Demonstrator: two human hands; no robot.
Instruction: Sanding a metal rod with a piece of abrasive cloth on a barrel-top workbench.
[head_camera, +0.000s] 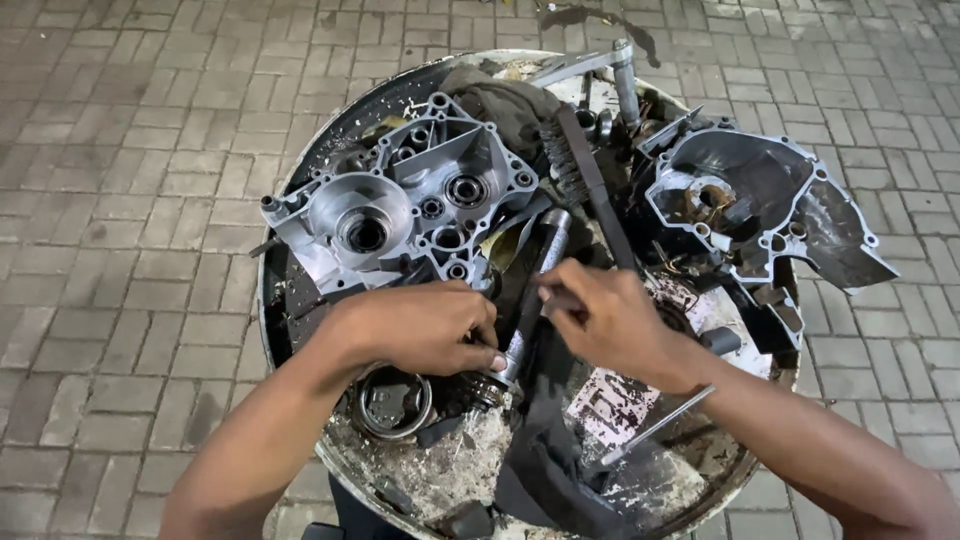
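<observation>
Engine halves lie apart; left hand (425, 325) and right hand (610, 318) both grip the metal shaft (535, 290) below the clean case (400, 200)

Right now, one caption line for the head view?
Both hands, left and right, grip a metal shaft beside crankcase halves on a grimy round tray.

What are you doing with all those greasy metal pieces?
A person is bent over a round metal tray on a brick pavement, full of dirty engine parts. Both hands meet on a steel shaft in the middle: the left hand grips its lower end, the right hand pinches it higher up. A clean silver engine case half lies behind the left hand, a darker case half to the right.
</observation>
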